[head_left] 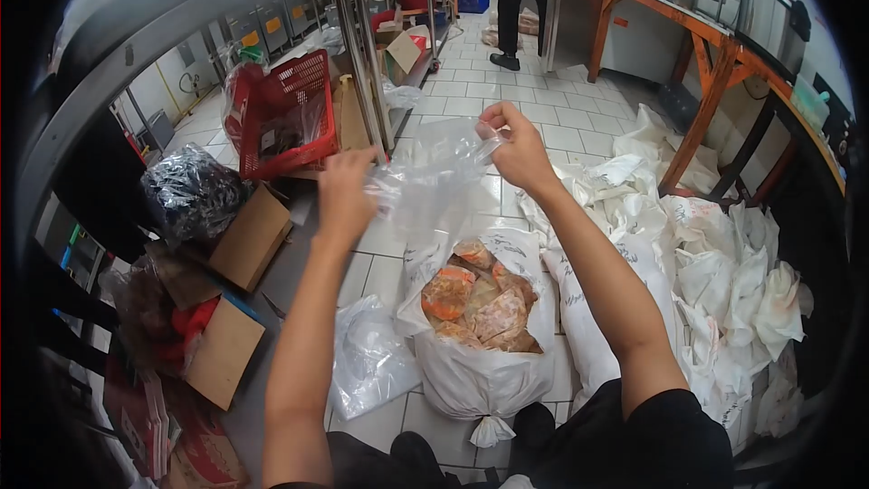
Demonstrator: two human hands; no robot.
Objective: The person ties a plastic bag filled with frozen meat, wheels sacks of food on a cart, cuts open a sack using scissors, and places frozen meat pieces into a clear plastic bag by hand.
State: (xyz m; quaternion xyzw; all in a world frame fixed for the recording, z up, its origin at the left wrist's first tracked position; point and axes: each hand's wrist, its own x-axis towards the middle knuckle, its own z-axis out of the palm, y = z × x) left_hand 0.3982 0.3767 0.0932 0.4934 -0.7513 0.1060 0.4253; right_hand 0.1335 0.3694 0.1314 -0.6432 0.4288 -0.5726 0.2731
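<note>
A clear plastic bag (pixel 439 172) is stretched between my two hands, above an open white sack. My right hand (pixel 520 149) pinches its right edge. My left hand (pixel 348 195), smeared by motion, grips the left side. Below stands the white sack (pixel 475 385), its lower corner knotted near my shoes. Inside it lie several packets (pixel 498 317) of orange-brown food in clear wrapping. On the floor to the left of the sack is a flat stack of clear plastic bags (pixel 371 358).
Filled white sacks (pixel 615 308) crowd the floor on the right. A red crate (pixel 288 118) and opened cardboard boxes (pixel 226 353) line the left, by a metal-framed table (pixel 358 54). Farther ahead a person (pixel 520 0) in dark clothes stands near an orange-legged table (pixel 701 63).
</note>
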